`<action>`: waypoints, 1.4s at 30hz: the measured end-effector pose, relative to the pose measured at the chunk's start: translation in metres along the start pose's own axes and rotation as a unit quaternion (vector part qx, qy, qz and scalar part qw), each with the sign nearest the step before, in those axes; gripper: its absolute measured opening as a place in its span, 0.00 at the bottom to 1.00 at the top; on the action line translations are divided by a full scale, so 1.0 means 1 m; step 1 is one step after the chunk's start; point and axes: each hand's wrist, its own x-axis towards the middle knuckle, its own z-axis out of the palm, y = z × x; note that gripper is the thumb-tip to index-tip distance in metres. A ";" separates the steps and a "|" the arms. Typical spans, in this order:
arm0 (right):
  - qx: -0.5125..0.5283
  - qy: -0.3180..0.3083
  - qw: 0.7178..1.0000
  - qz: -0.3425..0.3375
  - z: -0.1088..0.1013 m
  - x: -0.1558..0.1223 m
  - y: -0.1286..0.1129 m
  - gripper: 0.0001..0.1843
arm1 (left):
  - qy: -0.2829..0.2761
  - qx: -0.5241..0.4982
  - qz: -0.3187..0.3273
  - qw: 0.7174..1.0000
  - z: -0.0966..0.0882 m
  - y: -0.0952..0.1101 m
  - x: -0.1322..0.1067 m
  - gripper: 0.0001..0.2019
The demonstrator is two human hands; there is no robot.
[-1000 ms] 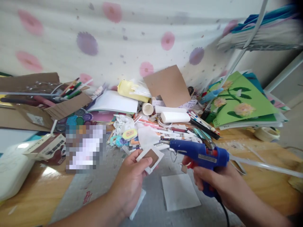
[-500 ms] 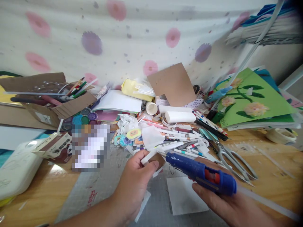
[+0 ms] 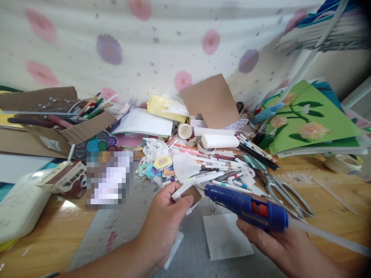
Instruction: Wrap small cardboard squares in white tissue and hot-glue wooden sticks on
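Observation:
Pinched between the thumb and fingers of my left hand (image 3: pixel 164 218) is a small brown cardboard piece (image 3: pixel 195 194) with a white strip (image 3: pixel 183 189) along its upper left edge. My right hand (image 3: pixel 266 245) is wrapped round a blue hot glue gun (image 3: pixel 232 200); its grip is hidden by the hand. The metal nozzle (image 3: pixel 199 187) points left and ends right by the cardboard piece; whether they touch I cannot tell. A long translucent glue stick (image 3: pixel 327 234) sticks out of the gun's back. Below the gun, a white square sheet (image 3: pixel 227 241) lies on the grey cutting mat (image 3: pixel 127 235).
Behind my hands spreads a heap of pens and scraps (image 3: pixel 214 166). Large scissors (image 3: pixel 285 193) lie to the right, near a tape roll (image 3: pixel 343 164). A cardboard box of brushes (image 3: pixel 87 129) and a white case (image 3: pixel 24 208) stand left. Brown cardboard (image 3: pixel 211 100) leans at the back.
The glue gun's nozzle has drawn slightly right, away from the white strip, and more of the cardboard piece shows. The whole view has shifted a little.

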 end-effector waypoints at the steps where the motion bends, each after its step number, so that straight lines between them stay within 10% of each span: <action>1: 0.002 -0.005 1.000 -0.004 0.000 0.001 -0.002 0.09 | 0.002 0.003 0.002 1.000 0.000 0.000 0.000 0.13; 42: -0.078 -0.020 0.991 -0.108 -0.010 0.013 -0.033 0.03 | 0.055 0.086 0.029 0.994 -0.003 0.004 0.001 0.10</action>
